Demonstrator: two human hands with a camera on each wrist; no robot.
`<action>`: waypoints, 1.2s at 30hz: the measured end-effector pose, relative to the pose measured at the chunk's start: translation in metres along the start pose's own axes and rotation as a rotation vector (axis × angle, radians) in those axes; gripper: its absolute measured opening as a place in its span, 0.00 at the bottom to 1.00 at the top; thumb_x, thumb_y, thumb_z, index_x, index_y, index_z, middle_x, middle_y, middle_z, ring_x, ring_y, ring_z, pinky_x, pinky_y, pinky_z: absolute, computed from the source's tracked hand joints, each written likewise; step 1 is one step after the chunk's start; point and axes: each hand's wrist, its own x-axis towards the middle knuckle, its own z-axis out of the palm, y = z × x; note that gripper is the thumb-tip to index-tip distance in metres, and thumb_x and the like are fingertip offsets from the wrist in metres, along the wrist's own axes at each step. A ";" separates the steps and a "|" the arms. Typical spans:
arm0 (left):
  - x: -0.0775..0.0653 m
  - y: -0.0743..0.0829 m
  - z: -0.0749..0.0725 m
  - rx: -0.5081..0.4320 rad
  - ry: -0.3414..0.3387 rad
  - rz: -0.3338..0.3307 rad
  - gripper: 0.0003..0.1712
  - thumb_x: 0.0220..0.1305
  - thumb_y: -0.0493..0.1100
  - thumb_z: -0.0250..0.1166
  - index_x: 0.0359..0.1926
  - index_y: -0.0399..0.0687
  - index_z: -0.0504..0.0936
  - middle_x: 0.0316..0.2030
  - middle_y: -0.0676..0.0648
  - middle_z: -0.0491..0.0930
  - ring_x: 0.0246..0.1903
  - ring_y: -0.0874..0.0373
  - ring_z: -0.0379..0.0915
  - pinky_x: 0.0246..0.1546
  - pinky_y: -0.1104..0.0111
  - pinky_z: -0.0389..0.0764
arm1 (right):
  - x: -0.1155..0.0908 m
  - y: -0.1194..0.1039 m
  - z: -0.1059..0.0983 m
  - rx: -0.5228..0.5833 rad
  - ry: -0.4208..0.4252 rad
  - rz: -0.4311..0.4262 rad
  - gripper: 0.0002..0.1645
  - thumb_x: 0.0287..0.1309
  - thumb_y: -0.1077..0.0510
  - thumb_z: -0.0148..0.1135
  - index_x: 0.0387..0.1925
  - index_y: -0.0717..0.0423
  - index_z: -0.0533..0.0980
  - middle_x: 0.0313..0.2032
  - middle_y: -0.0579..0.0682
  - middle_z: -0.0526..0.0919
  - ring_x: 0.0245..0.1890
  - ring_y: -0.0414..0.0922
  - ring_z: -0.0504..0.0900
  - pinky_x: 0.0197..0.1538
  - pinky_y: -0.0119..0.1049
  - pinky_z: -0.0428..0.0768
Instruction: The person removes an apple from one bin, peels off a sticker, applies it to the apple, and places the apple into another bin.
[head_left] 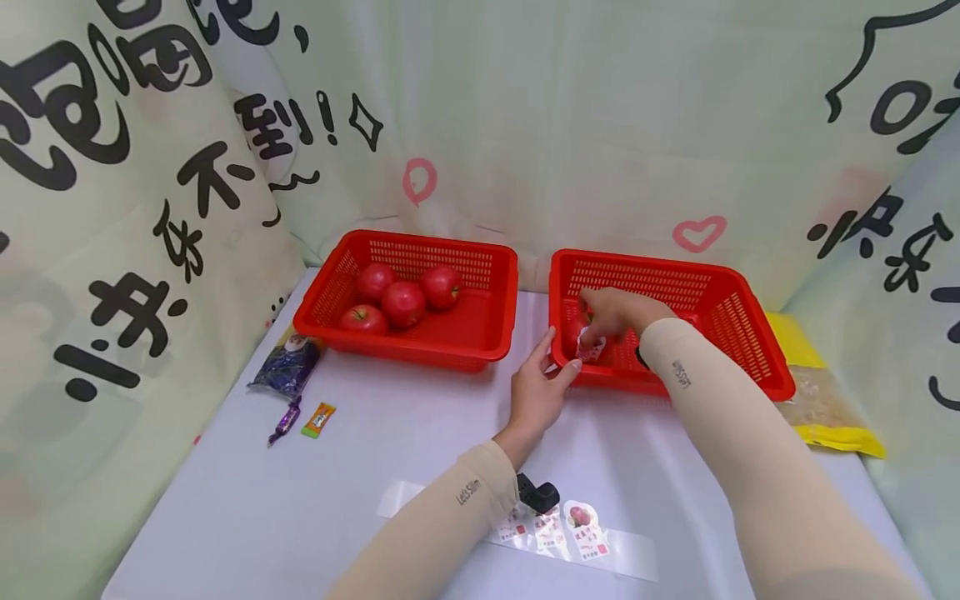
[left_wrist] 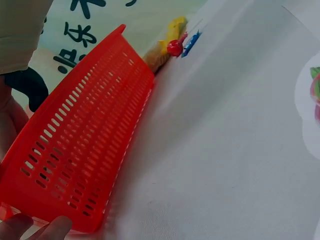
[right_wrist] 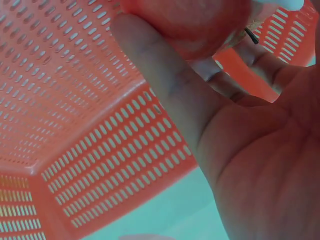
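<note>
In the right red basket [head_left: 720,287], my right hand [head_left: 618,312] reaches down and grips a red apple [right_wrist: 192,25] near the left end. The right wrist view shows the thumb along the apple's side and its dark stem facing the palm. A small white-and-pink label [head_left: 591,346] shows at the apple, under the right fingers. My left hand [head_left: 536,400] holds the near left corner of this basket, thumb on the front and fingers along the side. Its fingertips [left_wrist: 57,227] show at the rim in the left wrist view.
Several apples [head_left: 403,303] lie in the left red basket [head_left: 420,350]. Beside it are a dark candy bag [head_left: 287,365], a purple-wrapped candy [head_left: 285,421] and an orange-green packet [head_left: 318,420]. A clear strip [head_left: 630,554] bears several labels [head_left: 587,529] in front. A yellow bag [head_left: 821,392] lies at right.
</note>
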 end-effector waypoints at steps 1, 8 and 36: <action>0.000 0.000 0.000 -0.001 0.001 0.005 0.43 0.71 0.49 0.71 0.81 0.71 0.63 0.73 0.52 0.76 0.65 0.50 0.81 0.56 0.59 0.88 | 0.001 0.000 0.001 0.005 -0.008 0.004 0.58 0.44 0.50 0.86 0.74 0.54 0.64 0.57 0.59 0.78 0.53 0.57 0.80 0.50 0.50 0.91; 0.001 -0.001 0.001 0.002 0.005 0.004 0.43 0.70 0.51 0.72 0.81 0.73 0.64 0.70 0.55 0.79 0.62 0.53 0.84 0.55 0.61 0.88 | 0.000 -0.001 0.009 0.010 -0.043 0.035 0.58 0.40 0.50 0.89 0.72 0.46 0.67 0.56 0.57 0.78 0.56 0.57 0.78 0.46 0.45 0.92; 0.004 0.002 -0.001 0.067 0.011 0.016 0.42 0.70 0.54 0.72 0.80 0.70 0.65 0.68 0.54 0.81 0.61 0.53 0.84 0.56 0.63 0.87 | -0.104 -0.027 0.005 0.022 0.443 -0.259 0.42 0.64 0.47 0.74 0.73 0.61 0.70 0.68 0.65 0.77 0.68 0.65 0.75 0.65 0.65 0.80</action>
